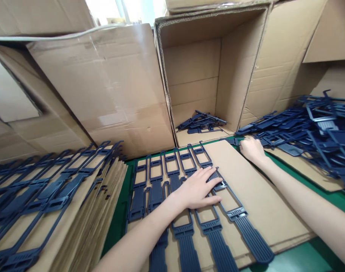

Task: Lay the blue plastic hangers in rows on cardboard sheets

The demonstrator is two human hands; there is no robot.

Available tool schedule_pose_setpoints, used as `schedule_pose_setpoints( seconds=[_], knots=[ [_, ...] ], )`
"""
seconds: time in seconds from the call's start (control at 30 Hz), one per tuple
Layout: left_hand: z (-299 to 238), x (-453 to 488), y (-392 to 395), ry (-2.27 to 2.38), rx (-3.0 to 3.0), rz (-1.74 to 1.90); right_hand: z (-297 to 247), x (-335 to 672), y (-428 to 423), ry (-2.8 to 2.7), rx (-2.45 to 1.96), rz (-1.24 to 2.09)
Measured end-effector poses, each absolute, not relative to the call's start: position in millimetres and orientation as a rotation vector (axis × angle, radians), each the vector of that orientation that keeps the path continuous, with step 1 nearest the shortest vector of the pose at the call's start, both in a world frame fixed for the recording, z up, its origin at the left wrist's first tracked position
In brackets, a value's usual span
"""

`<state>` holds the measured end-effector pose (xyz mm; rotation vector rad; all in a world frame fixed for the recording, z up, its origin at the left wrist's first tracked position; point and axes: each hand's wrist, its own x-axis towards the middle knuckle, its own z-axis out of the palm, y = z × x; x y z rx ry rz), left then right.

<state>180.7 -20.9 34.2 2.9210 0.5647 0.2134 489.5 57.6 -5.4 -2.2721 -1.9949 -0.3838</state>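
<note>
Several dark blue plastic strap parts (pixel 172 177) lie side by side in a row on a cardboard sheet (pixel 263 204) in front of me. My left hand (pixel 196 189) rests flat on the row's right end, fingers stretched out over a strap. My right hand (pixel 252 149) reaches to the far right edge of the sheet, fingers curled at the edge of a loose pile of the same blue parts (pixel 308 128); what it grips is hidden.
An open cardboard box (pixel 235 75) stands on its side behind the sheet with a few blue parts (pixel 202 122) inside. A stack of cardboard sheets topped with blue parts (pixel 56 189) sits at the left. More cartons (pixel 104 83) stand behind. The table is green (pixel 297 257).
</note>
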Motion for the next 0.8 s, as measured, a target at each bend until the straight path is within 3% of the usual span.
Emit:
schedule_pose_setpoints(
  seconds=[0.43, 0.8],
  knots=[
    [41.6, 181.0, -23.0, 0.592, 2.95, 0.164, -0.5, 513.2, 55.5, -2.115, -2.046, -0.31],
    [45.0, 180.8, -24.2, 0.661, 2.93, 0.146, 2.7, 545.4, 107.4, -2.213, -2.024, -0.09]
  ],
)
